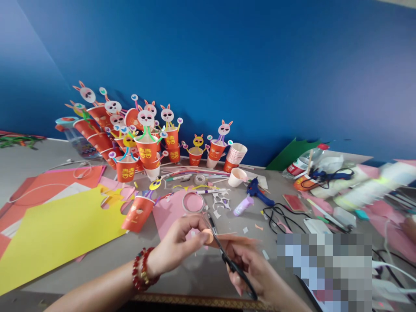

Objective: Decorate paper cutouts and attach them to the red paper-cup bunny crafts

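Observation:
Between thumb and fingers, my left hand [178, 242] pinches a small round piece of orange paper [209, 236]. My right hand [250, 264] is wrapped round a pair of scissors [239, 274] with black handles. Their blades point up and away, right beside the orange piece. A longer strip of orange paper [238, 239] lies behind the scissors, close to my right fingers; whether it joins the round piece I cannot tell. Ahead of my hands are a roll of tape [193, 211] on pink paper [165, 212] and white cut-out scraps [221, 203].
Red paper cups [126, 170] with rabbit faces stand along the blue wall. Yellow paper [65, 234] covers the left side. A blue glue gun [258, 190], its black cable [279, 216] and a plastic bottle [302, 162] lie right. Another person's hand [408, 227] shows at the right edge.

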`<action>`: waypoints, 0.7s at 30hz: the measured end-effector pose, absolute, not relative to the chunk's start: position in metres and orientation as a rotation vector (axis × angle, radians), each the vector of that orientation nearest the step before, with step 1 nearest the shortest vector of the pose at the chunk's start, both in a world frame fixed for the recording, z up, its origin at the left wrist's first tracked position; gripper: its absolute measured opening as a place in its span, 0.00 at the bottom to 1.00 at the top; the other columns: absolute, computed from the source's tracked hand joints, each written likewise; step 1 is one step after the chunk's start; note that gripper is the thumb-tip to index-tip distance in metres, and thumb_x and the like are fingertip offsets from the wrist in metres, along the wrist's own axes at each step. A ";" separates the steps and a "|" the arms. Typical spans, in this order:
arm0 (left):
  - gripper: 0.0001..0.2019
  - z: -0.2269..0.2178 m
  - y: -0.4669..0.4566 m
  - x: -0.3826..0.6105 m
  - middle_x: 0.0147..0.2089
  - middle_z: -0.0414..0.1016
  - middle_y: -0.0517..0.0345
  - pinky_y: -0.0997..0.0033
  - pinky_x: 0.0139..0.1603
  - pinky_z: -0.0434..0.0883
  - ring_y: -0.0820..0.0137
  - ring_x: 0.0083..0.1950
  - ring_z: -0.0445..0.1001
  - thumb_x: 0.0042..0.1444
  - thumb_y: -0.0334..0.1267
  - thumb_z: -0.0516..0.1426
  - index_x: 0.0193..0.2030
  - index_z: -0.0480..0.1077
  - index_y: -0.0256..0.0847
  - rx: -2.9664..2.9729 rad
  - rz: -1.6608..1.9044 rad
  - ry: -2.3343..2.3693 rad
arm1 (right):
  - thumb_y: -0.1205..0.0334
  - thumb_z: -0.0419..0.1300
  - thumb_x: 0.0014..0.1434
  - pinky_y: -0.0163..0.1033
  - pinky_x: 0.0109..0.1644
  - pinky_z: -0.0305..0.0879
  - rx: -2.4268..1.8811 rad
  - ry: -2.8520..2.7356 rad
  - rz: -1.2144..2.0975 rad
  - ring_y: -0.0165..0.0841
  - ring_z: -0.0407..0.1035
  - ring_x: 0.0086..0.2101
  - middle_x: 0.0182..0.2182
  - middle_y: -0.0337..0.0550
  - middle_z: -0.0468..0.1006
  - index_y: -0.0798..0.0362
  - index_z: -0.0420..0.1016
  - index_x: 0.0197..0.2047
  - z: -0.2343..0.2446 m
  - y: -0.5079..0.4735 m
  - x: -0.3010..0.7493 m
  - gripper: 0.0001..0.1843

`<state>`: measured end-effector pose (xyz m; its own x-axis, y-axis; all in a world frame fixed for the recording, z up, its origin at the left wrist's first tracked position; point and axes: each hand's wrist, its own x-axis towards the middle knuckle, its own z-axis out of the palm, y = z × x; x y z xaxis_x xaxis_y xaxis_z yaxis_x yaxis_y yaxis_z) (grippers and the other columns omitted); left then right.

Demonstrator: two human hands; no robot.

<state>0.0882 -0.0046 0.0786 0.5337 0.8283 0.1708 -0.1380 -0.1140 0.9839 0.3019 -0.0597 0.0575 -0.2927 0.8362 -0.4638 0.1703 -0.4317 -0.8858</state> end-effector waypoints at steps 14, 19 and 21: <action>0.13 0.079 -0.010 0.097 0.32 0.68 0.59 0.73 0.38 0.62 0.72 0.34 0.65 0.63 0.44 0.58 0.32 0.66 0.38 1.238 0.979 0.572 | 0.63 0.63 0.43 0.27 0.16 0.54 -1.369 -1.275 1.760 0.20 0.55 0.13 0.16 0.28 0.66 0.51 0.61 0.26 0.059 -0.062 0.303 0.12; 0.12 0.076 -0.010 0.096 0.31 0.69 0.59 0.73 0.38 0.62 0.72 0.34 0.65 0.64 0.42 0.57 0.32 0.66 0.39 1.256 0.999 0.575 | 0.61 0.63 0.44 0.26 0.16 0.52 -1.400 -1.283 1.742 0.20 0.55 0.13 0.17 0.27 0.65 0.51 0.59 0.26 0.057 -0.062 0.304 0.13; 0.11 0.074 -0.010 0.096 0.31 0.69 0.59 0.73 0.38 0.63 0.72 0.34 0.65 0.64 0.42 0.57 0.32 0.66 0.39 1.253 1.010 0.574 | 0.59 0.64 0.44 0.26 0.15 0.52 -1.408 -1.280 1.741 0.20 0.55 0.13 0.16 0.26 0.64 0.50 0.58 0.25 0.056 -0.062 0.304 0.15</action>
<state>0.0959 -0.0102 0.0740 0.4740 0.8658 0.1604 -0.3057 -0.0090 0.9521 0.3043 -0.0617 0.0560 -0.2953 0.8602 -0.4157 0.1401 -0.3914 -0.9095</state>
